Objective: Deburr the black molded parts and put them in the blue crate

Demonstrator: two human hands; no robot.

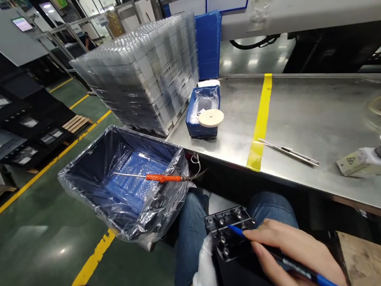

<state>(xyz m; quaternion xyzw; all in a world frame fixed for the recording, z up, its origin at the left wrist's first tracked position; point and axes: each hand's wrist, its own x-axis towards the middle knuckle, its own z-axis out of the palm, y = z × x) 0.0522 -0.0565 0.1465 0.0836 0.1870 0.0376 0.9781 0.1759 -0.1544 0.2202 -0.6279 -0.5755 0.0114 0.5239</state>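
A black plastic part (232, 246) with several small round fittings rests over my lap. My left hand (206, 274), in a white glove, grips its left side from beneath. My right hand (293, 254), bare, holds a blue pen-like tool (295, 266) whose tip touches the top of the black part. My jeans-clad knees show beneath it.
A blue bin lined with clear plastic (124, 181) stands to my left, an orange-handled tool (162, 178) across its rim. On the steel table (315, 114) lie tweezers (290, 151), a small blue tray with a round disc (210, 117), and stacked clear trays (147, 73).
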